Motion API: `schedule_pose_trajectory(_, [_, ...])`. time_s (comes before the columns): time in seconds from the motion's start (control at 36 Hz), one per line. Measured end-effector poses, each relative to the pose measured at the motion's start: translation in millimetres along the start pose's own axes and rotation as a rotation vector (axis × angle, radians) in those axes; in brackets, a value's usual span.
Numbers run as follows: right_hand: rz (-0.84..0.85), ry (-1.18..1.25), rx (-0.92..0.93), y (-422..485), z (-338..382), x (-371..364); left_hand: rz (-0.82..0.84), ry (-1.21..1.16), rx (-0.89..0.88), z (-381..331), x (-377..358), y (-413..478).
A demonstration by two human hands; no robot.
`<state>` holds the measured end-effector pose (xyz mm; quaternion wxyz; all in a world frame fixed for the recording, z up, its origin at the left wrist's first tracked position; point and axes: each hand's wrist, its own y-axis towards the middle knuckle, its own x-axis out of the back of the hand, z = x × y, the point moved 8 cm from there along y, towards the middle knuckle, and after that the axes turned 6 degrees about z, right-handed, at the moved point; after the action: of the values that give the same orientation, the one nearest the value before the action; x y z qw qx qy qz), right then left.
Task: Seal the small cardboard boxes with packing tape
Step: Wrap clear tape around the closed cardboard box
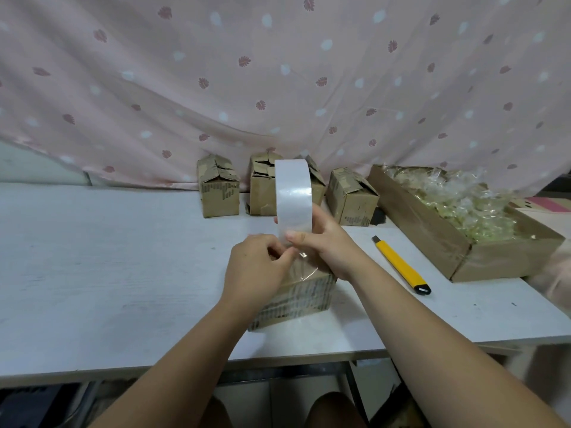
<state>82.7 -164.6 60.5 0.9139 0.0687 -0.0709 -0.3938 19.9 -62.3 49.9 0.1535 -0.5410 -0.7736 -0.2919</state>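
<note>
Soft, even, fairly bright light; faint shadows on the table point(92, 242); a dark one beside the far box point(352, 199); sheen on the tape point(292, 193); edges bend; right edge blurred.

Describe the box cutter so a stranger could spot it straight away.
Start at the white table. On its right half, between the box being taped and the big open carton of clear packets, lies the box cutter. It is the only bright yellow thing there, slim, with a black near end.

right hand point(324, 242) gripping tape roll point(293, 193), box point(296, 295)
</note>
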Motion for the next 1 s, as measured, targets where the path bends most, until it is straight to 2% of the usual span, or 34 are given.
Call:
schedule_pose_trajectory(0.08, [-0.038,-0.047,-0.002,-2,-3,5,-0.095,-0.023,0.008,2,5,-1])
schedule_pose_trajectory(0.25, [-0.056,-0.085,0.013,-3,0,6,0.126,-0.016,0.045,5,1,20])
schedule_pose_trajectory(0.39, [-0.082,-0.077,0.025,-1,-2,7,0.321,-0.127,0.112,13,-5,29])
schedule_pose_trajectory(0.5, [-0.122,-0.122,0.030,-1,-5,9,0.404,-0.040,0.078,13,-11,30])
schedule_pose_trajectory(0.64, [-0.194,-0.166,0.036,1,-5,9,0.349,-0.049,0.078,19,-16,28])
schedule_pose_trajectory(0.81, [-0.118,-0.147,0.017,3,-8,7,0.263,0.095,0.007,15,-15,25])
schedule_pose_trajectory(0.89, [-0.109,-0.094,0.004,1,-9,10,0.259,0.076,0.002,16,-16,26])
schedule_pose_trajectory(1.0, [-0.138,-0.139,-0.031,0,-16,13,0.227,0.029,0.045,24,-15,27])
